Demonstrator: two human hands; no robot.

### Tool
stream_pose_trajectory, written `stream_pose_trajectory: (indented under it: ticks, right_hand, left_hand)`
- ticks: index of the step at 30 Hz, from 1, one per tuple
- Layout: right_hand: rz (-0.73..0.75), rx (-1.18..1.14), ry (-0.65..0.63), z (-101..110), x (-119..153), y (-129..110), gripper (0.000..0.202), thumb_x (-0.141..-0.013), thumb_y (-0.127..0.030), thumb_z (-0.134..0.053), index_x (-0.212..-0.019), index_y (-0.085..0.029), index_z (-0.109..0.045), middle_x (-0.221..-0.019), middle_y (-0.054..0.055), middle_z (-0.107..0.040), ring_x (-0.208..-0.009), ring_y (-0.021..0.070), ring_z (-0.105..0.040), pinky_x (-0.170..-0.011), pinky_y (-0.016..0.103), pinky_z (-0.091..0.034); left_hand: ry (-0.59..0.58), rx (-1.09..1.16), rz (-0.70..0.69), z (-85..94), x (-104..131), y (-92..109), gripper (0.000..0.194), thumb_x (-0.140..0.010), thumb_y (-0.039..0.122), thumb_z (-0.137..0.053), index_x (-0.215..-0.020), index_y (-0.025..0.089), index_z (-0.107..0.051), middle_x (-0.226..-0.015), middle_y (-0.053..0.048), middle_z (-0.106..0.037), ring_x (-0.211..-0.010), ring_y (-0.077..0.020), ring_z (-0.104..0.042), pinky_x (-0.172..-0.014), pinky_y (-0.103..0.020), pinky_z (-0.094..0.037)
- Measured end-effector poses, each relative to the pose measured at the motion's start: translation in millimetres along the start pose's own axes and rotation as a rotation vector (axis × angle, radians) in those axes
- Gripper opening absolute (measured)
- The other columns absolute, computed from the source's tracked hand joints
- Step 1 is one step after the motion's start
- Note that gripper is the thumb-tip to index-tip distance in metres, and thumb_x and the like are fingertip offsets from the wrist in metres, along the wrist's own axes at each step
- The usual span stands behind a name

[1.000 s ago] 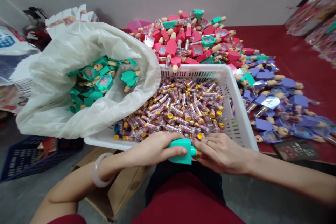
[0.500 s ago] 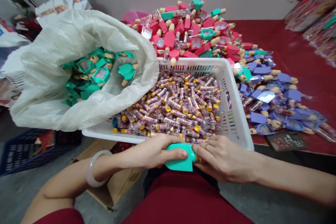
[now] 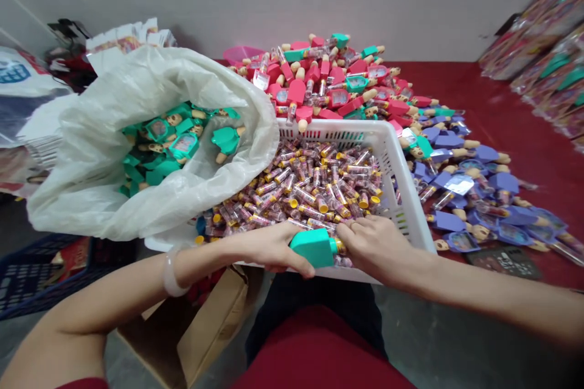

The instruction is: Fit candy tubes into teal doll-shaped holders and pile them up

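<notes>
My left hand [image 3: 276, 246] grips a green ice-lolly-shaped plastic case [image 3: 314, 247] over the front edge of a white basket [image 3: 413, 194]. At the case's right end a yellow-ended tube [image 3: 340, 247] sticks out, and the closed fingers of my right hand [image 3: 371, 246] are wrapped round it, hiding most of it. Beneath both hands, the basket holds many small clear tubes [image 3: 303, 194] with yellow caps. A whitish plastic sack [image 3: 91, 134] lies open over the basket's left side, with green cases [image 3: 185, 144] inside.
Behind the basket is a heap of red lolly-shaped pieces [image 3: 296, 90]; purple ones [image 3: 504, 182] spread to the right on the red table [image 3: 456, 82]. Bagged goods [image 3: 547, 67] stand far right. Below left are a cardboard box [image 3: 214, 322] and a blue crate [image 3: 27, 279].
Both hands have lifted slightly with the green case, which has turned so its side edge shows. My left thumb has slid down off its face. The camera view has tilted up.
</notes>
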State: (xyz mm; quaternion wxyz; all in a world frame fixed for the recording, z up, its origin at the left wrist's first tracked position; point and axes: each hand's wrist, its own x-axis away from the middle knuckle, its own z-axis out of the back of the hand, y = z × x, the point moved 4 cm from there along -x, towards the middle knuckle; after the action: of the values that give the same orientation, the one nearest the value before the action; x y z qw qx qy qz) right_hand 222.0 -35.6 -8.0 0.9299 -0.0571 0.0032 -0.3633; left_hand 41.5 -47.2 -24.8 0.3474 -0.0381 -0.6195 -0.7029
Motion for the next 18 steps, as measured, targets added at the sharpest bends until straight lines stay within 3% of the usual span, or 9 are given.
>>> stream_pose_trajectory:
  ticks: [3, 6, 8, 11, 13, 15, 18]
  right_hand:
    - [-0.188, -0.617, -0.446, -23, -8, 8, 0.020, -0.079, -0.035, -0.063, -0.071, -0.019, -0.056, -0.054, -0.003, -0.051, -0.047, 0.0111, -0.042, -0.050, 0.025, -0.028]
    - [-0.212, -1.163, -0.791, -42, -12, 10, 0.037, -0.078, -0.051, -0.060, -0.063, -0.022, -0.041, -0.045, -0.009, -0.030, -0.040, 0.0086, -0.027, -0.044, 0.024, -0.025]
    - [-0.234, -1.164, -0.749, -49, -18, 19, 0.039, -0.078, -0.052, -0.058, -0.062, -0.023, -0.037, -0.045, -0.009, -0.030, -0.040, 0.0085, -0.026, -0.044, 0.024, -0.024]
    - [-0.266, -0.662, -0.281, -46, -27, 40, 0.023, -0.080, -0.038, -0.058, -0.070, -0.019, -0.049, -0.059, -0.002, -0.049, -0.052, 0.0110, -0.041, -0.052, 0.024, -0.025]
    - [-0.270, -0.334, -0.069, -42, -27, 45, 0.012, -0.081, -0.029, -0.057, -0.076, -0.018, -0.054, -0.066, 0.001, -0.054, -0.059, 0.0127, -0.046, -0.055, 0.025, -0.023]
    - [-0.264, -0.275, -0.126, -47, -24, 46, 0.016, -0.081, -0.031, -0.059, -0.073, -0.018, -0.055, -0.064, 0.000, -0.053, -0.057, 0.0121, -0.045, -0.054, 0.025, -0.022]
    - [-0.239, -0.551, -0.372, -51, -29, 52, 0.031, -0.078, -0.042, -0.065, -0.065, -0.018, -0.052, -0.056, -0.004, -0.046, -0.051, 0.0091, -0.040, -0.049, 0.023, -0.024]
  left_hand:
    - [0.359, -0.754, -0.220, 15.2, 1, 11, 0.043, -0.089, 0.024, -0.052, -0.131, 0.020, -0.054, -0.113, -0.011, -0.066, -0.076, -0.0161, -0.064, -0.062, -0.024, -0.047]
    - [0.477, -1.189, -0.351, 26.0, -4, 15, 0.047, -0.095, 0.016, -0.039, -0.140, 0.026, -0.046, -0.127, -0.014, -0.060, -0.084, -0.0163, -0.066, -0.066, -0.025, -0.049]
    - [0.484, -1.204, -0.331, 37.7, -10, 12, 0.047, -0.095, 0.018, -0.041, -0.140, 0.028, -0.046, -0.125, -0.012, -0.061, -0.085, -0.0164, -0.066, -0.067, -0.025, -0.049]
    - [0.319, -0.887, -0.133, 50.0, -21, -2, 0.038, -0.091, 0.028, -0.053, -0.128, 0.025, -0.058, -0.100, -0.006, -0.070, -0.073, -0.0155, -0.065, -0.060, -0.022, -0.046]
    - [0.170, -0.652, -0.043, 46.5, -27, -12, 0.033, -0.088, 0.038, -0.058, -0.115, 0.022, -0.065, -0.083, -0.001, -0.069, -0.066, -0.0145, -0.063, -0.057, -0.020, -0.044]
    - [0.201, -0.658, -0.055, 43.3, -31, -17, 0.038, -0.085, 0.037, -0.061, -0.120, 0.024, -0.062, -0.087, -0.001, -0.069, -0.069, -0.0155, -0.064, -0.060, -0.021, -0.046]
    - [0.436, -1.027, -0.148, 49.7, -34, -14, 0.055, -0.087, 0.021, -0.057, -0.140, 0.031, -0.046, -0.107, -0.007, -0.065, -0.082, -0.0189, -0.065, -0.070, -0.027, -0.050]
